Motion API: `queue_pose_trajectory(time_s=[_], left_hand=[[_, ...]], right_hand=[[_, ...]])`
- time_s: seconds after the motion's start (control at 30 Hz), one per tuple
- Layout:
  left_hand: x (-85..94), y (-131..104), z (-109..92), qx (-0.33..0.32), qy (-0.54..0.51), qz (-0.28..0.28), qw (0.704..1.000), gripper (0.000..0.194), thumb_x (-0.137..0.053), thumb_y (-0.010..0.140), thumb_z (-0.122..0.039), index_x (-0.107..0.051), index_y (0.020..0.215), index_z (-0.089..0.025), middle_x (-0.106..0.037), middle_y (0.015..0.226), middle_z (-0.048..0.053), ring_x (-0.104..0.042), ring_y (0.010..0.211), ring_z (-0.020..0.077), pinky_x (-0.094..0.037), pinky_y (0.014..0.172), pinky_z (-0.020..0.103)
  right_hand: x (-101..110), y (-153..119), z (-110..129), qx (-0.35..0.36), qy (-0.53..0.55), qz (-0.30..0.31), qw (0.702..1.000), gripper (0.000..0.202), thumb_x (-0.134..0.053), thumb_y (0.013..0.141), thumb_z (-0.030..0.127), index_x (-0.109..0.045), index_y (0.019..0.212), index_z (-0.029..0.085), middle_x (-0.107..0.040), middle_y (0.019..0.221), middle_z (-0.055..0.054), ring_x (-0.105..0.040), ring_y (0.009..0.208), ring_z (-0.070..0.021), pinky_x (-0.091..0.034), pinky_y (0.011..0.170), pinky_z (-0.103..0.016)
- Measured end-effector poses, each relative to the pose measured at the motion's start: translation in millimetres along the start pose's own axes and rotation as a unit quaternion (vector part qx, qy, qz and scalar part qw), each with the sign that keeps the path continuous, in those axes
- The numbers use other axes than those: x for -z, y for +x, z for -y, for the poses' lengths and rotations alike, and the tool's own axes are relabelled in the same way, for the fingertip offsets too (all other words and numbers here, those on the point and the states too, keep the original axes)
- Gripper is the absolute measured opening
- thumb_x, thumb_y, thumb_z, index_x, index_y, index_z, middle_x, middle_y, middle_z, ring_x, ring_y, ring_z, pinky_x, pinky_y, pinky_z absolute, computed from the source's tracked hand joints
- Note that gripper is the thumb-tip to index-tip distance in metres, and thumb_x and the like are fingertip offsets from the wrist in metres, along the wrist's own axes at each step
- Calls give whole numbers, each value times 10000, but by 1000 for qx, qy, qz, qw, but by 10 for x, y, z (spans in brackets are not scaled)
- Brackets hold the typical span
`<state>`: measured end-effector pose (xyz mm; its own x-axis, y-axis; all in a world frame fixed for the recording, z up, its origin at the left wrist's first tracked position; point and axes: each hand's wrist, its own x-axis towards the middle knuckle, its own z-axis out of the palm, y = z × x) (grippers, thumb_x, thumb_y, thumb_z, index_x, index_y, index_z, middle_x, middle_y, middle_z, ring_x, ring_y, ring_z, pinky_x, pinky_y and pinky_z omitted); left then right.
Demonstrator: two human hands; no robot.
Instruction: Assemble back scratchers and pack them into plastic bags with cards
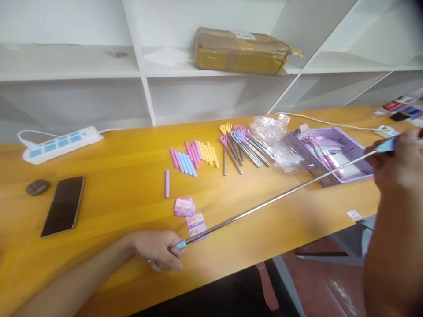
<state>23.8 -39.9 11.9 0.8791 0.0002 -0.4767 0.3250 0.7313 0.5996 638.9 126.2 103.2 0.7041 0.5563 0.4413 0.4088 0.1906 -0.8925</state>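
Observation:
A long telescopic back scratcher (264,204) is stretched out slantwise over the table. My left hand (160,248) is closed round its light-blue handle, low and left of centre. At the far right, my right hand (401,160) grips the light-blue other end, whose tip the fingers and the frame edge partly hide. Behind the rod lies a bunch of short back scratchers (243,145) with yellow, pink and blue claw heads and metal stems. Pink, blue, purple and yellow handle sleeves (187,164) lie in rows to their left, with a single purple sleeve (167,183) apart.
Small pink printed cards (185,206) lie near my left hand. A purple box (357,177) and crumpled clear plastic (267,132) stand at the right. A phone (62,207), dark stone-like object (37,187) and power strip (62,144) are left. A taped parcel (241,53) rests on the shelf.

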Motion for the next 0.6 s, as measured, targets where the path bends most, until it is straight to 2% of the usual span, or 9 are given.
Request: queue_pose_trajectory(time_s=[0.07,0.13,0.27,0.43,0.6], left_hand=[[19,-8,11,-4,-5,-5,1000,578,-886,823,-426,-340,761,-245,-281,549,-117,-203,425,57,-172,389,196],[24,-10,19,-3,-14,-1,1000,579,-892,815,-431,-343,782,-250,-275,542,-124,-183,425,56,-164,387,189],[9,8,41,-11,-16,1,1000,584,-895,807,-458,-344,803,-262,-275,511,-134,-164,419,63,-158,379,187],[9,13,70,-28,-9,-3,1000,563,-874,836,-456,-346,814,-263,-284,514,-134,-167,424,64,-163,384,187],[11,-5,96,-39,-12,2,999,553,-854,861,-453,-337,816,-262,-268,526,-132,-159,429,63,-149,389,194]], right_hand=[[-102,-222,-25,-45,0,43,998,533,-572,1068,290,-334,598,211,-317,534,52,-299,442,-66,-265,508,-272],[-180,-409,-77,-74,-28,85,993,497,-545,1067,187,-352,609,203,-303,536,62,-295,454,-63,-267,526,-283],[-265,-575,-184,-88,-74,152,982,339,-561,1013,57,-519,699,178,-437,572,37,-409,487,-73,-304,557,-305],[-387,-481,-160,-65,-86,149,983,232,-501,1012,9,-636,918,173,-516,604,32,-468,488,-73,-354,597,-309],[-586,-382,-48,-43,-52,121,990,280,-473,995,-21,-638,863,163,-535,597,16,-501,484,-69,-354,587,-307]])
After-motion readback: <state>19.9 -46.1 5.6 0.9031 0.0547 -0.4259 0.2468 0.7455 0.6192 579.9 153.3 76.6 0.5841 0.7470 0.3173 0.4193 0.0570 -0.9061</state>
